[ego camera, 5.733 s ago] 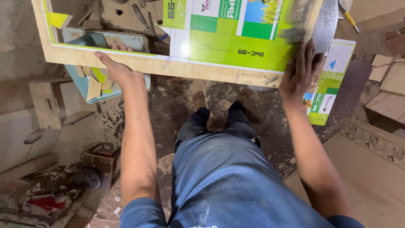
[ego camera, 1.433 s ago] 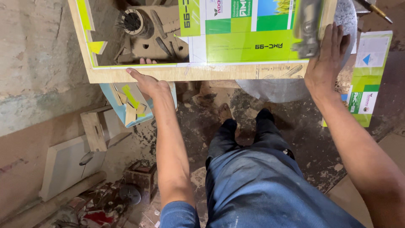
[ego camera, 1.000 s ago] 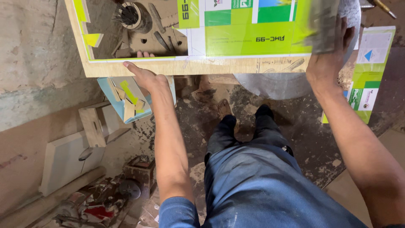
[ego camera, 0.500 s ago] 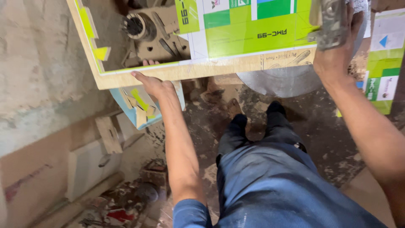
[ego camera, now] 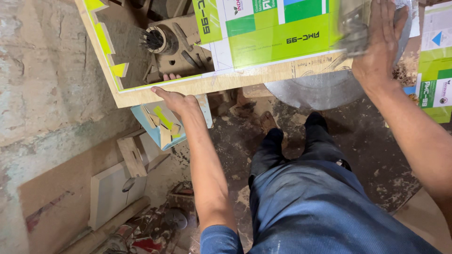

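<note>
A wooden frame [ego camera: 221,83] with a rectangular opening is held up in front of me. Over its right part lies a sheet of green and white printed film [ego camera: 278,37]. My left hand [ego camera: 176,101] grips the frame's lower edge from below, fingertips curling into the opening. My right hand [ego camera: 379,40] presses flat on the frame's right end, over a blurred grey piece. Through the opening I see a round brush-like tool [ego camera: 153,40] and wooden parts.
My legs in blue trousers [ego camera: 306,202] stand on a dusty floor. A pale blue box with wood offcuts [ego camera: 162,124] sits under the frame. White boards and tools [ego camera: 117,188] lie at the lower left. A round grey disc [ego camera: 315,89] and green sheets [ego camera: 435,89] lie to the right.
The frame has tilted and shifted a little to the right and up. My right hand slid higher along its right end. My left hand keeps its grip on the lower edge.
</note>
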